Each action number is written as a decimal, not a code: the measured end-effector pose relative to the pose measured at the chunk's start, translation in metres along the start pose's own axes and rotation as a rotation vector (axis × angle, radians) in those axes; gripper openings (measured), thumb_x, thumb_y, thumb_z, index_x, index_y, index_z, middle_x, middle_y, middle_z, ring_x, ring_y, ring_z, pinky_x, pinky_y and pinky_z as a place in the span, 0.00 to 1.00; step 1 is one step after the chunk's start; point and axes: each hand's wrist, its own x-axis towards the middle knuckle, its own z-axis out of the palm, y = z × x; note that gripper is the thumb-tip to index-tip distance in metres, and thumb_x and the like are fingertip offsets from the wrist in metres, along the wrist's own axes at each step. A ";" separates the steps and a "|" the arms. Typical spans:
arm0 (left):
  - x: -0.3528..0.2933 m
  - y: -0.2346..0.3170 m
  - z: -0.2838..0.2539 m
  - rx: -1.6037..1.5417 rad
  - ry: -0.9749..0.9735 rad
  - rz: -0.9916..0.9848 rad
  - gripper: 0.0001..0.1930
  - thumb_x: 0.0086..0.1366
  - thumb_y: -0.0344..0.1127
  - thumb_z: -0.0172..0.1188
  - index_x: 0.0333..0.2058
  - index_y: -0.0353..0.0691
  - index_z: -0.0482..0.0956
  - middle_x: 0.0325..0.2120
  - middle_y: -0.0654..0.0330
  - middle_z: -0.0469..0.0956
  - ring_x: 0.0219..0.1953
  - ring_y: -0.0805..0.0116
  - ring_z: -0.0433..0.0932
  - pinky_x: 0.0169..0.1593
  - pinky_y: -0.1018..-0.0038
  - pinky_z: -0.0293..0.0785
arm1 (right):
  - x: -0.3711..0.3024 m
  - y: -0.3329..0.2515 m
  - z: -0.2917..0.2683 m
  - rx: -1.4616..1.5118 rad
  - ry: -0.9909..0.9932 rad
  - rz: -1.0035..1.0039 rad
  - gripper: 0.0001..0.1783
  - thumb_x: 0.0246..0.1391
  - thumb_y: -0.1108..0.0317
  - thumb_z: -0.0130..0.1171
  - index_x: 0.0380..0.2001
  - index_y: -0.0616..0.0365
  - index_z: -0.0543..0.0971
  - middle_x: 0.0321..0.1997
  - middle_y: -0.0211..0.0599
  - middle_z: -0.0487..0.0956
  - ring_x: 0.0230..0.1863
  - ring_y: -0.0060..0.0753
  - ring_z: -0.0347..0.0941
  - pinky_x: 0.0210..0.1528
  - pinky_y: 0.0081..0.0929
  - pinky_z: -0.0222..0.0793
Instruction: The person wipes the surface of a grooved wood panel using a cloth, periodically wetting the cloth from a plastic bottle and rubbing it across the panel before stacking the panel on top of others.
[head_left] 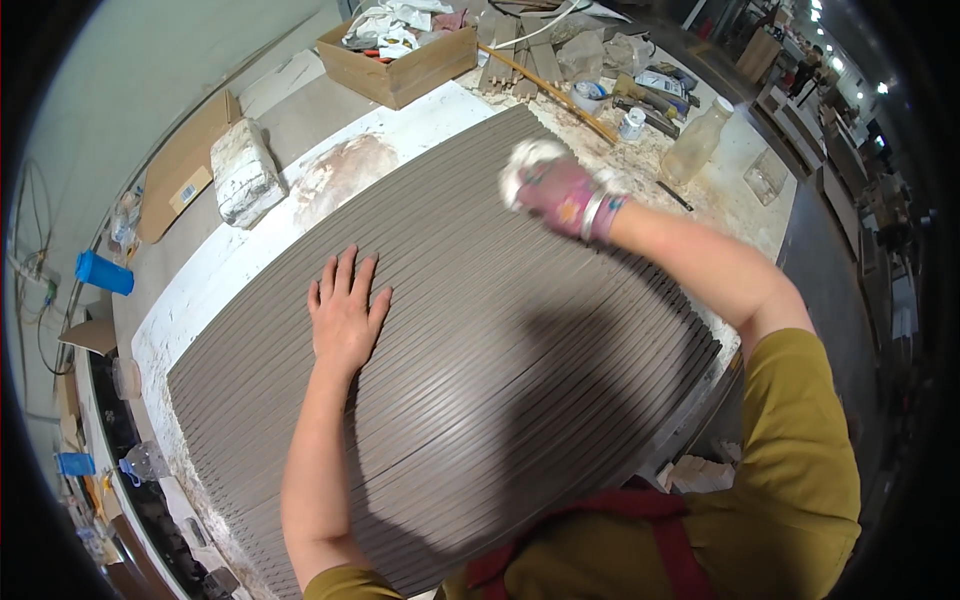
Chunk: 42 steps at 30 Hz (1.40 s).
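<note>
A wide panel of narrow grey-brown strips [440,330], laid side by side, covers most of the white table [160,330]. My bare left hand [345,310] lies flat on its left part, fingers spread and holding nothing. At the panel's far right, my right hand [565,197] wears a pink patterned glove and is closed on a white wad that looks like a cloth [535,158]. Motion smears the wad, and its underside is hidden. My shadow falls over the panel's right half.
Behind the panel stand a cardboard box [400,75] of rags and a white wrapped block [245,175]. Far right are a wooden stick [560,95], a small white jar [632,124], a clear bottle [697,140] and assorted tools. A blue cup [104,272] sits at the left.
</note>
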 end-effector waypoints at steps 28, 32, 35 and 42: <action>0.002 -0.093 -0.017 -0.317 0.130 -0.149 0.26 0.65 0.46 0.51 0.59 0.42 0.65 0.61 0.49 0.62 0.63 0.50 0.59 0.64 0.59 0.54 | -0.003 0.066 -0.007 0.468 0.381 0.367 0.22 0.55 0.52 0.54 0.48 0.54 0.75 0.48 0.46 0.76 0.48 0.49 0.72 0.50 0.36 0.68; -0.030 -0.213 -0.040 0.134 0.223 -0.414 0.23 0.69 0.50 0.43 0.56 0.46 0.70 0.55 0.51 0.68 0.61 0.53 0.62 0.62 0.52 0.54 | -0.011 0.040 0.060 0.240 0.396 0.288 0.25 0.56 0.53 0.52 0.55 0.51 0.70 0.60 0.47 0.68 0.59 0.50 0.65 0.59 0.44 0.60; -0.040 -0.224 -0.034 0.217 0.001 -0.627 0.23 0.71 0.54 0.35 0.50 0.50 0.74 0.48 0.56 0.73 0.55 0.56 0.67 0.61 0.44 0.51 | 0.000 -0.004 0.055 0.125 0.320 0.396 0.29 0.57 0.52 0.51 0.57 0.59 0.68 0.61 0.52 0.67 0.63 0.49 0.61 0.64 0.44 0.55; -0.051 -0.233 -0.038 0.187 -0.023 -0.638 0.20 0.71 0.48 0.37 0.49 0.50 0.75 0.47 0.59 0.75 0.53 0.60 0.70 0.59 0.49 0.55 | 0.154 -0.292 -0.007 0.395 0.398 -0.317 0.31 0.58 0.48 0.47 0.60 0.53 0.65 0.66 0.46 0.62 0.67 0.52 0.56 0.68 0.52 0.44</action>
